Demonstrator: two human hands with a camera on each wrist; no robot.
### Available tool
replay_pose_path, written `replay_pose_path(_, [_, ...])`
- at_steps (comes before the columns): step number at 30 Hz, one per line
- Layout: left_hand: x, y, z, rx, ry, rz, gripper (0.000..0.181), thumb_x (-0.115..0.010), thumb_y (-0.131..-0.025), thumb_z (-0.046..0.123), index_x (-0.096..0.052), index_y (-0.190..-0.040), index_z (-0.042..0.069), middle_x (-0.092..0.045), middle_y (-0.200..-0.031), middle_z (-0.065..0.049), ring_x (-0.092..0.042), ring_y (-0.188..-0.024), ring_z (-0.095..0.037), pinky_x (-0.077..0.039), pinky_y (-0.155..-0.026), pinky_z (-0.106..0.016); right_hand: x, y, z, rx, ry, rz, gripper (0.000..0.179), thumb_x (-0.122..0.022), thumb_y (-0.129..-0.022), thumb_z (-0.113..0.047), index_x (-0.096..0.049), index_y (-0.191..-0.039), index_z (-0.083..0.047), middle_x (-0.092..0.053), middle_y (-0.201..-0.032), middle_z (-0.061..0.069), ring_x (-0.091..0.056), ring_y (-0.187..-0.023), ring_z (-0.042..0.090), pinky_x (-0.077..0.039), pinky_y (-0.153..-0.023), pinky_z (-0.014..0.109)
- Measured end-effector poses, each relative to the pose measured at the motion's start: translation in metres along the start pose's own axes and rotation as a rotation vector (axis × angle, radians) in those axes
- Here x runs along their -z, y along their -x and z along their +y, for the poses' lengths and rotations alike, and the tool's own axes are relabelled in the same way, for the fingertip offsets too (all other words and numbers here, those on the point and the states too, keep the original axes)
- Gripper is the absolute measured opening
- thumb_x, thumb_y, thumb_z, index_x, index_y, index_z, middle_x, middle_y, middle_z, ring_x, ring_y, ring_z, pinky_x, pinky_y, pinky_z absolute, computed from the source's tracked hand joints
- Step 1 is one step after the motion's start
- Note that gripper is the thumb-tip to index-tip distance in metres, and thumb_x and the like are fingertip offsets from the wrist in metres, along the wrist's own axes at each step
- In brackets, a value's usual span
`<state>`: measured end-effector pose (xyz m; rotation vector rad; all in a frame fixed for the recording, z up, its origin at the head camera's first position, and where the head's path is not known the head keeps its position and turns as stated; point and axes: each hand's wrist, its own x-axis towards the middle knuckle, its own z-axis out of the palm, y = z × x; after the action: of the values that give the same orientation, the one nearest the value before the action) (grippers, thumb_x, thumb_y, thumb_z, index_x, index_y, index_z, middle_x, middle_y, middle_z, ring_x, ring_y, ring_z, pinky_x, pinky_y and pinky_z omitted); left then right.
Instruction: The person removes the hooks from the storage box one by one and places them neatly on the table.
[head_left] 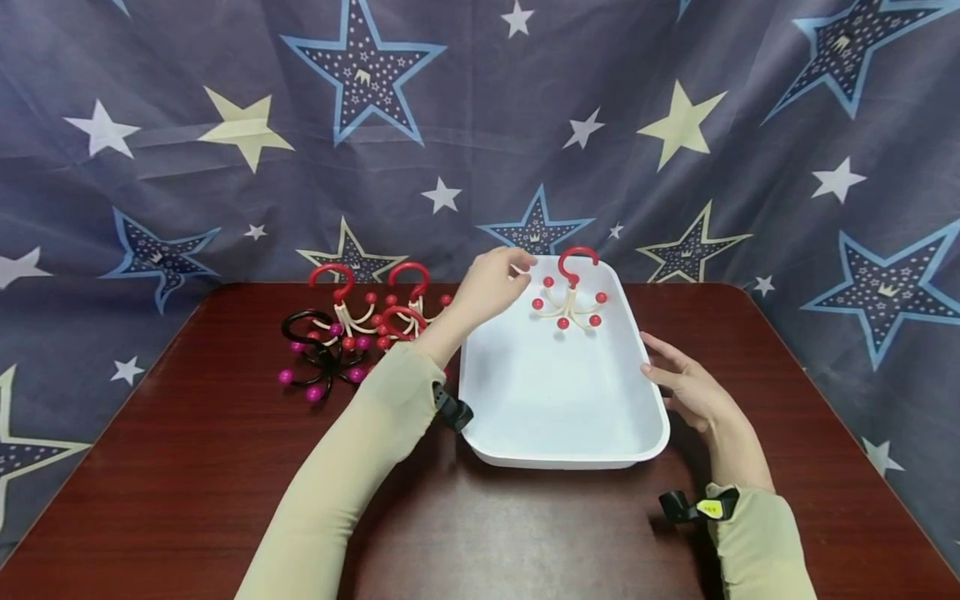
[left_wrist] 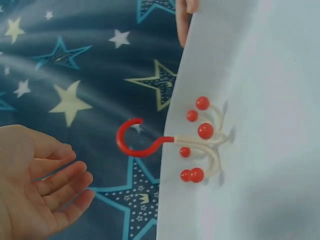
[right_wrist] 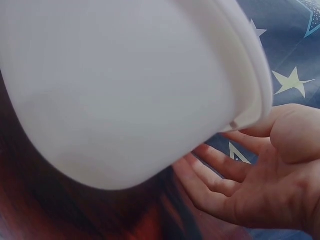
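Note:
A white tray stands on the table. Toward its far end sits a hook rack with a red hook on top and cream arms tipped with red balls; in the left wrist view this rack shows its hook rising past the rim. My left hand is over the tray's far left corner, fingers loosely bent and holding nothing; a gap separates this hand from the hook. My right hand holds the tray's right side, thumb at the rim, fingers along the outer wall.
Left of the tray is a cluster of similar racks, red-and-cream ones and a black one with magenta balls. My left forearm crosses in front of them. A star-printed curtain hangs behind the brown table.

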<state>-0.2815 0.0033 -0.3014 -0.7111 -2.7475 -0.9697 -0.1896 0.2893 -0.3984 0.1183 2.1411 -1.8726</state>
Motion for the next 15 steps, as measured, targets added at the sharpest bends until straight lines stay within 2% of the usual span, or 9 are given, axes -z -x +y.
replay_pose_path(5, [-0.016,-0.020,0.005,0.037,-0.008,-0.060,0.030,-0.056,-0.087,0.016,-0.061,-0.116,0.010,-0.061,-0.115,-0.005,-0.060,-0.100,-0.018,-0.048,-0.083,-0.028,0.002,0.001,0.000,0.005,-0.012,-0.002,0.066,-0.054,-0.091,-0.023,-0.018,-0.146,-0.019,-0.039,-0.131,0.013,-0.058,-0.095,0.009,-0.049,-0.080,0.038])
replay_pose_path(8, [-0.026,-0.031,0.005,0.035,-0.002,-0.086,0.033,-0.057,-0.086,0.018,-0.059,-0.118,0.008,-0.060,-0.117,-0.006,-0.059,-0.103,-0.019,-0.047,-0.084,-0.028,0.002,0.001,0.001,0.008,-0.012,0.005,0.066,-0.054,-0.091,-0.023,-0.018,-0.146,-0.019,-0.041,-0.128,0.011,-0.058,-0.094,0.009,-0.050,-0.079,0.038])
replay_pose_path(12, [-0.034,-0.042,0.001,0.030,-0.007,-0.085,0.035,-0.057,-0.086,0.018,-0.058,-0.119,0.006,-0.060,-0.117,-0.008,-0.058,-0.104,-0.019,-0.046,-0.087,-0.029,0.003,0.000,0.003,0.016,-0.004,0.003,0.066,-0.055,-0.091,-0.023,-0.019,-0.146,-0.019,-0.039,-0.131,0.014,-0.058,-0.094,0.009,-0.050,-0.079,0.038])
replay_pose_path(15, [-0.040,-0.049,-0.003,0.051,-0.001,-0.078,0.035,-0.058,-0.086,0.019,-0.058,-0.118,0.006,-0.061,-0.116,-0.008,-0.058,-0.104,-0.019,-0.046,-0.086,-0.029,0.005,0.000,0.004,0.026,0.004,-0.010,0.066,-0.055,-0.091,-0.023,-0.019,-0.146,-0.020,-0.037,-0.134,0.016,-0.058,-0.096,0.009,-0.050,-0.080,0.039])
